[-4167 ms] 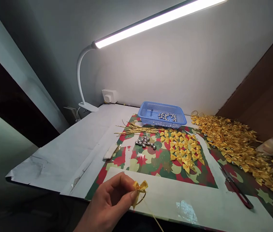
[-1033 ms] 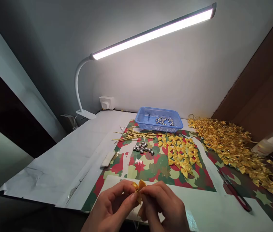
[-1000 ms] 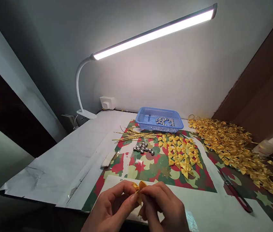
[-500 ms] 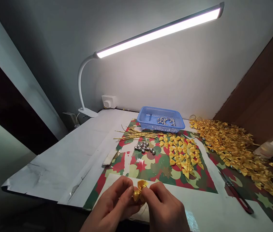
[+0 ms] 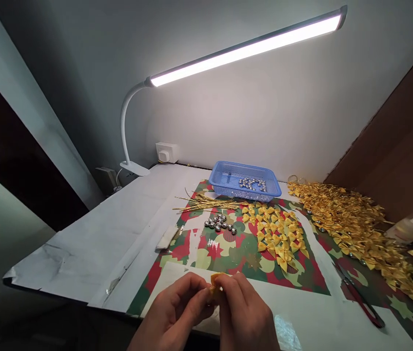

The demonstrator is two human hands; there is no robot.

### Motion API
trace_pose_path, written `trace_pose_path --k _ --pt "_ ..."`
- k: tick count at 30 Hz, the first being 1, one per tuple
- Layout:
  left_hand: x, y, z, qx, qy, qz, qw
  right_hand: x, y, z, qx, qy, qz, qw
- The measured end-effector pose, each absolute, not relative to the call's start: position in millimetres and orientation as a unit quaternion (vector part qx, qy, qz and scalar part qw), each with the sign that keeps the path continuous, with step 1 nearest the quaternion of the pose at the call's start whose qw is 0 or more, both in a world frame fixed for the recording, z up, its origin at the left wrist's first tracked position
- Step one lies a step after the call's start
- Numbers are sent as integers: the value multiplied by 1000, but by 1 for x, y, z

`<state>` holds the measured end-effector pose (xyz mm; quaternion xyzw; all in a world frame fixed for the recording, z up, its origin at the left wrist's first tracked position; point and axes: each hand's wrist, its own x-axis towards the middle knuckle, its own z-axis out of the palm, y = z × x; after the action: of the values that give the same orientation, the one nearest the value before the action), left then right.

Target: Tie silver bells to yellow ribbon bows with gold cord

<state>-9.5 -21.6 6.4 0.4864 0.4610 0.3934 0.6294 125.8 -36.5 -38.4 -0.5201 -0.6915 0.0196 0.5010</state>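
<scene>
A small gold ribbon bow (image 5: 215, 288) is pinched between my two hands near the table's front edge, mostly covered by fingers. My left hand (image 5: 177, 309) grips its left side between thumb and fingertips. On the other side my right hand (image 5: 245, 309) presses the bow with closed fingers. Beyond the hands, several silver jingle bells (image 5: 220, 224) lie in a loose cluster. Rows of gold bows (image 5: 274, 231) are spread to the right of them. Behind the bells rests a bundle of gold wire ties (image 5: 208, 203).
A blue plastic basket (image 5: 245, 180) holding silver bells stands at the back. A large heap of gold bows (image 5: 341, 214) covers the right side. Scissors (image 5: 362, 297) and a white bottle (image 5: 409, 228) lie there too. A lit desk lamp (image 5: 246, 51) hangs overhead.
My right hand's fingers have moved up and left over the bow, closer to the left hand, so less of the bow shows. The view has shifted slightly.
</scene>
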Motion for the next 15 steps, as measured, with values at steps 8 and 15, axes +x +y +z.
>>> trace_pose_path --k 8,15 --pt "-12 -23 2 405 449 431 670 136 -32 -38 -511 -730 -118 437" --pt "-8 -21 -1 404 435 428 681 127 -34 -40 -518 -712 12 474"
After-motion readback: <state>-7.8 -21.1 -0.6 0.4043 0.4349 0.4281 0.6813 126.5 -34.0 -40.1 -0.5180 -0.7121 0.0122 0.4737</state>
